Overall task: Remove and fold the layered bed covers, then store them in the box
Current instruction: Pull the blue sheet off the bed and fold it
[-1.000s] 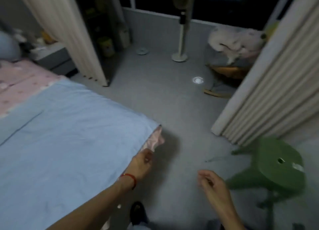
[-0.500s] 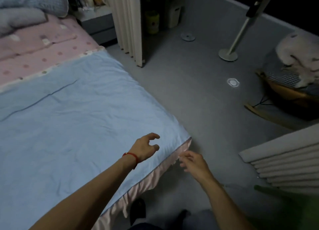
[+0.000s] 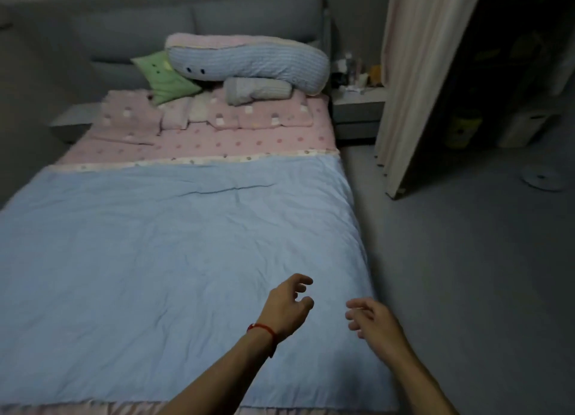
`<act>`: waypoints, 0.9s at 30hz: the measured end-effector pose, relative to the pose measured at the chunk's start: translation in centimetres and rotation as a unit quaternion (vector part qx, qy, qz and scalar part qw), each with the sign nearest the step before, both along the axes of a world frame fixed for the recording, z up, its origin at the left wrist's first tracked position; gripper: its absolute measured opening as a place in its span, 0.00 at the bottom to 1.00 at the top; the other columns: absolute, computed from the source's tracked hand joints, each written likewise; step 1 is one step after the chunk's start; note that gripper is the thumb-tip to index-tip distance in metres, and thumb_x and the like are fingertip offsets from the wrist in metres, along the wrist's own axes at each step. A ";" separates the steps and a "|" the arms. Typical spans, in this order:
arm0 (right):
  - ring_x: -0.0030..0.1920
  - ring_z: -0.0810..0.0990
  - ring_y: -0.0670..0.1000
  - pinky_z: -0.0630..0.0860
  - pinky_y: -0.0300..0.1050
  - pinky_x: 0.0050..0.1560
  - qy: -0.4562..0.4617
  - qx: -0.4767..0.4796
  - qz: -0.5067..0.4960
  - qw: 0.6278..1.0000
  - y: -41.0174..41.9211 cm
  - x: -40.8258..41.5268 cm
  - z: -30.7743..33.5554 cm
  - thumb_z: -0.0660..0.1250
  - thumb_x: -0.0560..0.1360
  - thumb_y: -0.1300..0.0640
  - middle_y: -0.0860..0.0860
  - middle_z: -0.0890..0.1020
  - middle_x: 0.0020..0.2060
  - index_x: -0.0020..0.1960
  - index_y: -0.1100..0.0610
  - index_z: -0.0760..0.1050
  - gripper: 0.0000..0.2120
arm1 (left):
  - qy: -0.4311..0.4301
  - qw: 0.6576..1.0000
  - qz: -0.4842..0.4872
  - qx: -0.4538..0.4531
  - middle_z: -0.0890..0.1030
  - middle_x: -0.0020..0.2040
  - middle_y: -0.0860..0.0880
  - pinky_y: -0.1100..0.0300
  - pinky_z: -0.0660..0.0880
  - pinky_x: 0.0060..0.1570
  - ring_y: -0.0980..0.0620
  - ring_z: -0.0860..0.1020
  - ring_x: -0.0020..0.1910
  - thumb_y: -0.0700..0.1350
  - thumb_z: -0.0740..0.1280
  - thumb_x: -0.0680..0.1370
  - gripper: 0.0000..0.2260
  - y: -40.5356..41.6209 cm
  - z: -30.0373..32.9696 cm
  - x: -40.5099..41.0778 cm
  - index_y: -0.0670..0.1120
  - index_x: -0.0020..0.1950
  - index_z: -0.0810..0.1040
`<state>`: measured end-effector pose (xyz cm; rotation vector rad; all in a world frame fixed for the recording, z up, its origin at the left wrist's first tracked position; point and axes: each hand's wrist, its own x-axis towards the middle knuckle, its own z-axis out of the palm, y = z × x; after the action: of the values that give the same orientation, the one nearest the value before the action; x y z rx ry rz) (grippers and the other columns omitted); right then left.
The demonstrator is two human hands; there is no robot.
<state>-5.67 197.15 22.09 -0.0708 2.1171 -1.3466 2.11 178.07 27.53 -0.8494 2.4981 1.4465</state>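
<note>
A light blue cover [image 3: 161, 253] lies spread flat over most of the bed, with a few creases. Beneath it a pink dotted cover [image 3: 217, 141] shows at the head end, and a pink edge [image 3: 124, 410] peeks out along the foot. My left hand [image 3: 287, 305], with a red string on the wrist, hovers over the blue cover near its right foot corner, fingers loosely curled and holding nothing. My right hand [image 3: 370, 321] hovers beside it above the cover's right edge, fingers relaxed and empty. No box is in view.
Pillows are piled at the headboard: a long blue striped one [image 3: 249, 61], a green one [image 3: 168, 78], a grey roll [image 3: 258, 91]. A nightstand [image 3: 357, 109] stands right of the bed, then a curtain [image 3: 417, 81]. Grey floor [image 3: 466, 274] runs along the bed's right side.
The view has swung left from the floor to the whole bed. My left hand let go of the bed corner, and both hands now hover empty above the blue cover.
</note>
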 end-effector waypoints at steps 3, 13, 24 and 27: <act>0.43 0.85 0.50 0.81 0.48 0.48 0.032 -0.005 0.051 0.998 -2.3 -3.8 2.4 0.68 0.78 0.60 0.51 0.86 0.45 0.51 0.50 0.81 0.07 | 0.017 0.997 0.072 0.002 0.78 0.61 0.51 0.62 0.76 0.53 0.53 0.76 0.61 0.41 0.65 0.78 0.17 -1.1 1.2 -0.7 0.54 0.65 0.76; 0.44 0.85 0.45 0.83 0.48 0.52 0.021 -0.042 0.260 0.965 -13.9 -1.8 3.5 0.67 0.78 0.56 0.46 0.86 0.42 0.50 0.45 0.81 0.07 | 0.046 0.953 0.299 -0.028 0.80 0.57 0.54 0.61 0.77 0.54 0.55 0.78 0.57 0.41 0.65 0.77 0.15 -7.0 2.1 3.7 0.55 0.62 0.77; 0.49 0.84 0.46 0.83 0.47 0.54 0.048 -0.124 0.501 0.855 -23.9 10.9 7.6 0.66 0.81 0.56 0.45 0.85 0.49 0.54 0.46 0.80 0.07 | 0.111 0.805 0.582 -0.043 0.82 0.54 0.55 0.58 0.80 0.53 0.57 0.79 0.55 0.40 0.67 0.76 0.13 -6.7 5.0 21.2 0.55 0.57 0.79; 0.49 0.85 0.46 0.84 0.45 0.53 0.060 -0.136 0.545 0.825 -27.2 16.7 8.0 0.66 0.82 0.55 0.44 0.84 0.50 0.54 0.46 0.79 0.06 | 0.156 0.759 0.631 -0.027 0.81 0.55 0.53 0.56 0.81 0.53 0.56 0.80 0.54 0.40 0.67 0.77 0.14 -9.0 5.3 27.1 0.56 0.59 0.78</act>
<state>11.00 169.95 30.07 -1.2954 1.4533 -0.8747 29.21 169.02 32.85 -2.8390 2.0302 1.8298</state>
